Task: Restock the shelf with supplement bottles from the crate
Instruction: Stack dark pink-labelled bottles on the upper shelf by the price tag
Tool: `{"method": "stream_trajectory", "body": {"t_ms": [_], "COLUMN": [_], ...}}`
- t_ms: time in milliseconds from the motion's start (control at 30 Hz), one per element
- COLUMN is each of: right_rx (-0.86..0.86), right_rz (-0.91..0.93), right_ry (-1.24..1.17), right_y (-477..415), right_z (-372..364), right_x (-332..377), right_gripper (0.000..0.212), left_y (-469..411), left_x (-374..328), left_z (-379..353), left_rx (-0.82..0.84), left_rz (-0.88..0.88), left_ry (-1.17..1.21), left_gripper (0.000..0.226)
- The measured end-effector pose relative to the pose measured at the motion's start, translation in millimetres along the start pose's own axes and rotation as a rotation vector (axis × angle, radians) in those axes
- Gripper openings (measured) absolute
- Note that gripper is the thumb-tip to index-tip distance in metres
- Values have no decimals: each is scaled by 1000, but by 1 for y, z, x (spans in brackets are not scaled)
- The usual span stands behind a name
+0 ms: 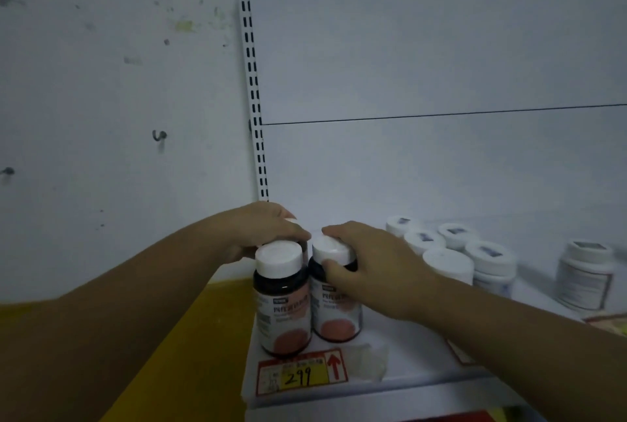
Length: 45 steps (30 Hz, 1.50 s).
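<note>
Two bare forearms enter from the bottom corners of the frame and meet just below its centre. The right hand (366, 269) grasps the white cap of a dark brown supplement bottle with a white-and-orange label (336, 311), thumb on the front of the cap and fingers over its top. The left hand (264, 231) is curled behind a second, matching dark bottle (283, 303) and closes over a third bottle (290, 219), of which only a sliver of white cap shows.

The two dark bottles in plain view stand upright, long axis vertical, caps up and labels facing the camera. They are side by side and almost touching, near the front left corner of a white metal shelf (407, 370).

On the shelf's front lip, just below them, is a red-and-yellow price tag (302, 376) handwritten "299" with a red arrow pointing up. Right of centre, five white plastic bottles (448, 265) stand upright in a tight cluster. A sixth white bottle (588, 274) stands apart at the right edge.

Behind is a white back panel with a horizontal seam. A slotted white upright (252, 82) runs down the middle, with a stained white wall (101, 82) to its left. A yellow surface (203, 320) lies at lower left.
</note>
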State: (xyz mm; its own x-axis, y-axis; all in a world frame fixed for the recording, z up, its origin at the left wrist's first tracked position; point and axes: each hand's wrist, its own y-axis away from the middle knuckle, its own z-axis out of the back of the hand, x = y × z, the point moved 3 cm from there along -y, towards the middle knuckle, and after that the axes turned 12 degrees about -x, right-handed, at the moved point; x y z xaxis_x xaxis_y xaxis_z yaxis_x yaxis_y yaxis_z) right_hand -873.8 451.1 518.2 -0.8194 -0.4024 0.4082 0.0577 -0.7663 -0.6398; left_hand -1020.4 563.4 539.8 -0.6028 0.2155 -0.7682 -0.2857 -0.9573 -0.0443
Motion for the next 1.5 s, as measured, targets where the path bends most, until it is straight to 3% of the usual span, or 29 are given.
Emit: {"method": "stream_trajectory", "body": {"t_ms": [67, 133, 200, 267, 367, 467, 867, 1267, 1400, 1500], "right_rx": [30, 86, 115, 112, 135, 204, 158, 149, 188, 228], "right_rz": [17, -32, -138, -126, 2, 23, -188, -744, -878, -963], "right_ry": [27, -18, -157, -154, 237, 645, 825, 914, 925, 919], "right_y": [-1, -2, -2, -3, -8, 6, 212, 393, 437, 460], "right_z": [0, 3, 14, 33, 77, 135, 352, 508, 532, 536], "right_x": [0, -5, -8, -8, -23, -50, -144, -277, -330, -373], "right_gripper": [29, 44, 59, 62, 63, 64, 67, 69, 66, 69], "left_y": [4, 10, 15, 23, 37, 50, 134, 202, 218, 201], "left_x": [-2, -11, -27, -47, -85, -130, -316, -444, -451, -426], "left_z": [0, 3, 9, 16, 10, -24, -283, -567, -678, -744], "left_rx": [2, -44, -141, -236, -236, -248, -112, 250, 464, 602], "left_rz": [37, 53, -52, -184, -314, -375, -807, -1208, -1237, -1154], "left_ry": [-3, -56, -187, -355, -710, -835, -738, -318, -225, -209], "left_gripper": [30, 57, 67, 68, 68, 66, 68, 58, 61, 65]}}
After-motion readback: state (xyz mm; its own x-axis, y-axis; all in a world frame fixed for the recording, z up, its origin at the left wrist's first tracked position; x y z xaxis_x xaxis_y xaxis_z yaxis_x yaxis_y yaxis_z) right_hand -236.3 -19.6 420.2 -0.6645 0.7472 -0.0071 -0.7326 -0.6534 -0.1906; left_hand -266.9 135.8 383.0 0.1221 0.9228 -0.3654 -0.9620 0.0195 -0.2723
